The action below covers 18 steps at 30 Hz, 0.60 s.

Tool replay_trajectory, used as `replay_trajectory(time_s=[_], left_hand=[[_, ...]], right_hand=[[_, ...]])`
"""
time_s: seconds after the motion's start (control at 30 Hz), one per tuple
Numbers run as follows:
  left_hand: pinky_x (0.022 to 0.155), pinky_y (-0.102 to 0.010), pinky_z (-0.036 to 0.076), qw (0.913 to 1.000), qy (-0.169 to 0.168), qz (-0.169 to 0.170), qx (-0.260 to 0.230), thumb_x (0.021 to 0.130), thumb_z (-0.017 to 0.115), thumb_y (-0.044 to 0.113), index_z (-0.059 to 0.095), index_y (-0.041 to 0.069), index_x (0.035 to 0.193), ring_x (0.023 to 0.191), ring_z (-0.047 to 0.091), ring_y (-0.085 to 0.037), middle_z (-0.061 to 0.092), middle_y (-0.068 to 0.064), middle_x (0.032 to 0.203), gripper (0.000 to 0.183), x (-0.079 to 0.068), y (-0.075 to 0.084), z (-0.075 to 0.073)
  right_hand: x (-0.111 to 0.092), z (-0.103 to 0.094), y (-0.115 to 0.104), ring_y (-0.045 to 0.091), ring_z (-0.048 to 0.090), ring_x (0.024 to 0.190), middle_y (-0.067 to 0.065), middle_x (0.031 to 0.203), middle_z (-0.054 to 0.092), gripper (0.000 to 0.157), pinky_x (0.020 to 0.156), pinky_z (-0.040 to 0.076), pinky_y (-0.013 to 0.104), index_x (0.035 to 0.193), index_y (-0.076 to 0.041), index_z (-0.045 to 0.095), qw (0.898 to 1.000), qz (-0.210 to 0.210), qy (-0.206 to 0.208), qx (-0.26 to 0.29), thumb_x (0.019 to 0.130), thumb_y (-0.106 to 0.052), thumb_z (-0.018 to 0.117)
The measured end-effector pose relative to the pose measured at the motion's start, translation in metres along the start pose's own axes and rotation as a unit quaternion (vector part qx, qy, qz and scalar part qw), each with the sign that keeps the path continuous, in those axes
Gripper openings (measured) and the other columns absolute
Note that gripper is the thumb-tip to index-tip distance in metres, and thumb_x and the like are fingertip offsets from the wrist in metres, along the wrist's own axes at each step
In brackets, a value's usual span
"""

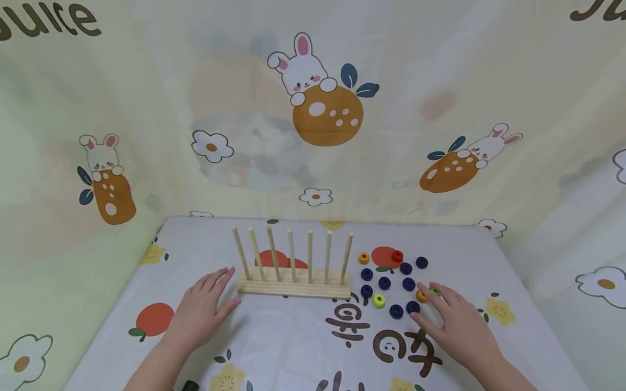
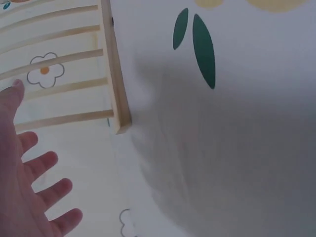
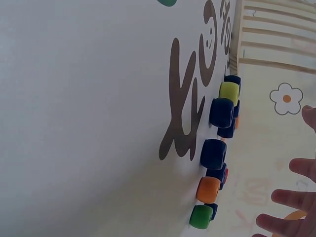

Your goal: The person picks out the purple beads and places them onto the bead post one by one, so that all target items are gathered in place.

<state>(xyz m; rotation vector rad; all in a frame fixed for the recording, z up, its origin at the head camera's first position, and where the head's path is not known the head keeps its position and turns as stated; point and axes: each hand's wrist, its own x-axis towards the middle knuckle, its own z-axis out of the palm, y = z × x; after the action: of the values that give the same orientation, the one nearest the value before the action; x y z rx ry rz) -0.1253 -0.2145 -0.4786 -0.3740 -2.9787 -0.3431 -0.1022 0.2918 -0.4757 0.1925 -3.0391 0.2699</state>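
Note:
A pale wooden rack (image 1: 293,288) with several upright pegs stands on the table, its left end beside my left hand (image 1: 202,312). That hand has its fingers spread and holds nothing; the left wrist view shows the same hand (image 2: 29,192) near the rack's pegs (image 2: 64,89). To the right of the rack lie several beads: mostly dark blue beads (image 1: 396,311), a yellow bead (image 1: 379,300), a red bead (image 1: 397,256) and orange beads (image 1: 364,258). My right hand (image 1: 459,326) hovers at their right side, fingers apart and empty, partly hiding a green bead (image 3: 201,217).
A white patterned cloth (image 1: 279,342) covers the table. Behind and at both sides hangs a pale curtain (image 1: 244,179) printed with rabbits and flowers. A small dark object (image 1: 190,386) shows at the bottom edge near my left forearm.

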Motion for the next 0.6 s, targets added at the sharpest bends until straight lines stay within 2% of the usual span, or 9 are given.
replay_trajectory(time_s=[0.27,0.43,0.6], left_hand=[[0.100,-0.061,0.038,0.9995,-0.012,-0.019,-0.023,0.094,0.064,0.047,0.041,0.016,0.152,0.131,0.043,-0.040,0.044,-0.012,0.148,0.069,0.008,-0.008,0.009],[0.101,-0.059,0.038,0.9993,-0.021,-0.022,-0.023,0.094,0.064,0.047,0.044,0.015,0.151,0.128,0.046,-0.040,0.048,-0.014,0.144,0.068,0.015,-0.009,0.013],[0.099,-0.059,0.040,0.9988,-0.034,-0.030,-0.019,0.092,0.066,0.045,0.045,0.014,0.150,0.126,0.048,-0.040,0.050,-0.016,0.141,0.069,0.021,-0.011,0.014]], right_hand=[[0.003,0.005,0.004,0.046,0.053,0.114,0.024,0.128,0.057,0.067,0.089,0.045,0.062,0.134,-0.009,0.062,0.999,0.025,-0.045,0.012,0.087,-0.058,0.066],[0.005,0.010,0.005,0.045,0.052,0.116,0.025,0.130,0.056,0.067,0.090,0.046,0.061,0.133,-0.008,0.062,0.995,0.047,-0.088,0.012,0.088,-0.056,0.067],[0.007,0.013,0.004,0.046,0.051,0.119,0.026,0.131,0.056,0.064,0.091,0.046,0.061,0.133,-0.007,0.062,0.993,0.057,-0.107,0.010,0.088,-0.052,0.069]])
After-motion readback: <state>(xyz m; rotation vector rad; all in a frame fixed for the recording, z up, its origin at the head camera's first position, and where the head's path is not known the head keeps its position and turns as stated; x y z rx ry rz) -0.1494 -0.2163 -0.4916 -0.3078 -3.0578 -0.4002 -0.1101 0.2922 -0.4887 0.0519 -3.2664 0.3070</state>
